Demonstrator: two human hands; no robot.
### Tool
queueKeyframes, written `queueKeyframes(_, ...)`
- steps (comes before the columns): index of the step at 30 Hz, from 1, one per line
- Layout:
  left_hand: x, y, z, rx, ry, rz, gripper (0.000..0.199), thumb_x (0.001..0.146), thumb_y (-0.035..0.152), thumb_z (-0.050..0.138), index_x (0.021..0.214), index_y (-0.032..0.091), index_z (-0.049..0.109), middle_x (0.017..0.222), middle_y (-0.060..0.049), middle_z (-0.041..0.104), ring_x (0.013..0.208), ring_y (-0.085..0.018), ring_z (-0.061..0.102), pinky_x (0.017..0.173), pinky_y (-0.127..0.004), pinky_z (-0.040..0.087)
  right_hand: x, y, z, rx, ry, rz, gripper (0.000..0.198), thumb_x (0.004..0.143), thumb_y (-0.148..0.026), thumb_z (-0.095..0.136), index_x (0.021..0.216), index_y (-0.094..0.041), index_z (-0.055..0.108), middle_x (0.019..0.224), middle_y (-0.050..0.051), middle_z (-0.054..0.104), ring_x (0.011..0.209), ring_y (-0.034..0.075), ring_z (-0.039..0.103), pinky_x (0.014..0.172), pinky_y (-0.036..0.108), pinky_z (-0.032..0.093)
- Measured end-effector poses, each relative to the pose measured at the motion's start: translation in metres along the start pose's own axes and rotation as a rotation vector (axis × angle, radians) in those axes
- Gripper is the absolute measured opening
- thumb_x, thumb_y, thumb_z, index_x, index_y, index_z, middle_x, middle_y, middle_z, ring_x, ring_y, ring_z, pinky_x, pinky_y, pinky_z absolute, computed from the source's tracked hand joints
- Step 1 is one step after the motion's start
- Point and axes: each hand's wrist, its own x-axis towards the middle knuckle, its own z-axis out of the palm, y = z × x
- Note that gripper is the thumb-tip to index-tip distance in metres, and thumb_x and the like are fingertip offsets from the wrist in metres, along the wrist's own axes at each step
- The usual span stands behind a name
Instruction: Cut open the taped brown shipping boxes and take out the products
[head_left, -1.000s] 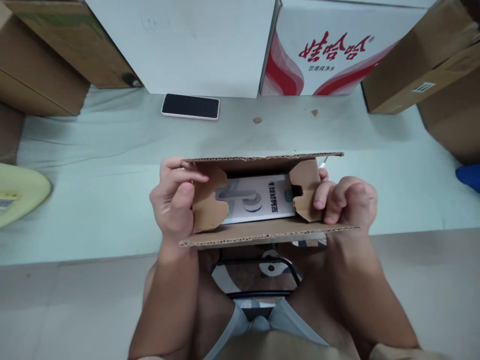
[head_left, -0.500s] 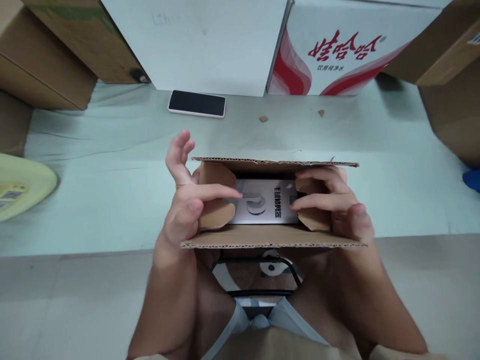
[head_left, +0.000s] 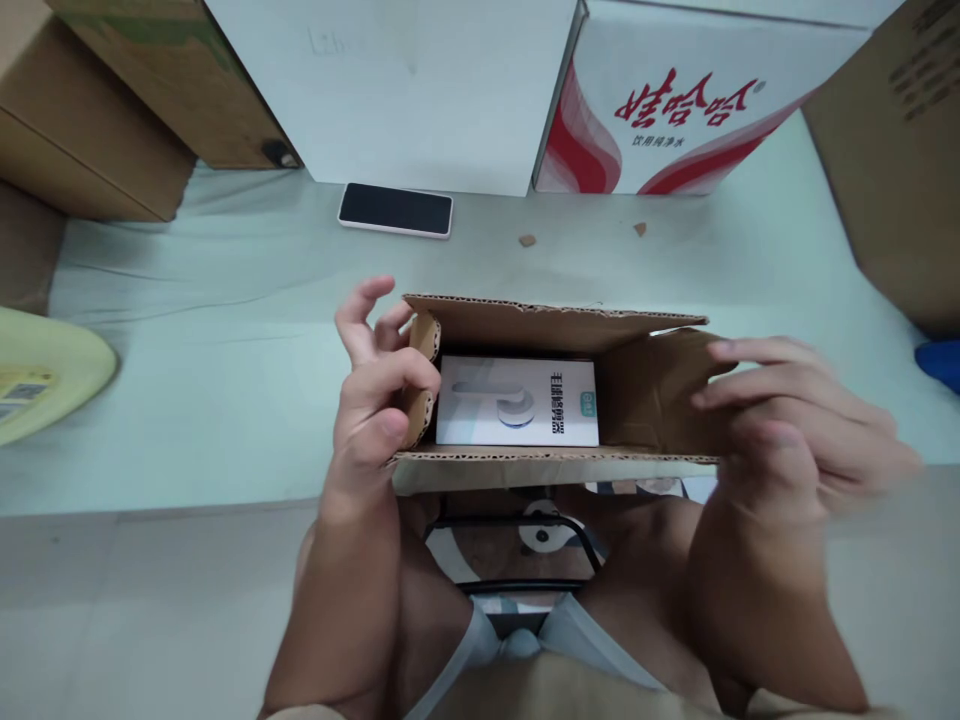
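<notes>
One phone (head_left: 395,209) and two scraps (head_left: 527,240) lie beyond the carton (head_left: 540,328).

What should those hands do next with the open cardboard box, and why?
Perhaps the right hand should reach into the cardboard box and grip the small white box: it lies uncovered inside, and the right flap is spread outward. The left hand, at the left flap, could steady the cardboard box.
</notes>
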Motion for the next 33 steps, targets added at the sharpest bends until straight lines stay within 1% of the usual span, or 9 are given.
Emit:
queueKeyframes(3,0.0,-0.002,0.001,-0.027,-0.041,0.034,0.054,0.091,0.069,0.054,0.069,0.02,0.057,0.15,-0.002,0.038,0.125,-0.029,0.056,0.105,-0.045,0.054,0.001,-0.009,-0.008,-0.11,-0.016,0.023,0.037,0.096,-0.055,0.057,0.078,-0.027,0.073,0.089,0.006,0.071,0.097,0.026,0.07,0.09,0.044,0.056)
queueKeyframes(7,-0.001,-0.003,0.004,-0.073,-0.01,0.012,0.054,0.09,0.07,0.056,0.07,0.02,0.059,0.148,-0.003,0.037,0.127,-0.028,0.053,0.105,-0.041,0.053,0.005,-0.028,-0.015,-0.289,-0.022,-0.001,0.038,0.1,-0.04,0.053,0.068,-0.025,0.066,0.072,0.002,0.072,0.074,0.021,0.069,0.086,0.042,0.054)
queueKeyframes(9,-0.002,-0.003,0.005,-0.072,0.001,-0.015,0.056,0.088,0.072,0.057,0.069,0.02,0.056,0.148,-0.005,0.037,0.128,-0.03,0.053,0.106,-0.043,0.053,0.011,-0.038,-0.021,-0.399,-0.123,0.006,0.04,0.1,-0.037,0.051,0.064,-0.024,0.063,0.063,0.001,0.069,0.058,0.018,0.063,0.071,0.038,0.052)
queueKeyframes(12,-0.004,-0.002,0.007,-0.055,0.005,-0.034,0.058,0.087,0.074,0.057,0.066,0.02,0.053,0.148,-0.008,0.036,0.129,-0.033,0.051,0.106,-0.048,0.053,0.031,-0.051,-0.03,-0.546,-0.382,0.077,0.038,0.098,-0.043,0.05,0.069,-0.025,0.067,0.056,0.001,0.063,0.047,0.017,0.052,0.051,0.033,0.037)
queueKeyframes(16,-0.005,-0.003,0.008,-0.047,0.004,-0.01,0.058,0.089,0.073,0.054,0.067,0.02,0.052,0.146,-0.009,0.036,0.13,-0.033,0.05,0.105,-0.049,0.053,0.068,-0.066,-0.029,-0.695,-0.695,0.195,0.019,0.086,-0.045,0.064,0.089,-0.028,0.072,0.077,0.003,0.076,0.062,0.022,0.065,0.058,0.034,0.039)
queueKeyframes(20,-0.005,-0.003,0.008,-0.056,0.003,0.033,0.054,0.09,0.071,0.053,0.07,0.021,0.053,0.146,-0.009,0.035,0.125,-0.032,0.052,0.107,-0.051,0.051,0.098,-0.084,-0.004,-0.68,-0.952,0.31,0.025,0.091,-0.041,0.058,0.107,-0.026,0.069,0.093,0.005,0.079,0.079,0.023,0.071,0.07,0.035,0.048)
queueKeyframes(23,-0.005,-0.002,0.007,-0.036,-0.006,0.042,0.054,0.089,0.073,0.052,0.072,0.021,0.054,0.146,-0.009,0.035,0.123,-0.031,0.053,0.106,-0.052,0.051,0.106,-0.092,0.023,-0.793,-1.083,0.362,0.031,0.092,-0.044,0.053,0.108,-0.022,0.067,0.101,0.011,0.077,0.087,0.028,0.07,0.069,0.037,0.047)
queueKeyframes(27,-0.005,0.001,0.006,-0.042,-0.011,0.048,0.049,0.09,0.069,0.054,0.075,0.022,0.055,0.144,-0.01,0.035,0.124,-0.031,0.053,0.107,-0.053,0.051,0.104,-0.093,0.044,-0.821,-1.053,0.443,0.033,0.092,-0.052,0.049,0.1,-0.023,0.063,0.106,0.01,0.075,0.092,0.029,0.068,0.068,0.036,0.043)
queueKeyframes(33,-0.006,0.002,0.008,-0.048,0.003,0.034,0.053,0.09,0.072,0.053,0.075,0.021,0.052,0.141,-0.011,0.034,0.128,-0.032,0.052,0.108,-0.052,0.049,0.085,-0.08,0.032,-0.571,-0.789,0.497,0.028,0.091,-0.051,0.051,0.087,-0.024,0.06,0.075,0.0,0.069,0.069,0.017,0.06,0.062,0.03,0.039)
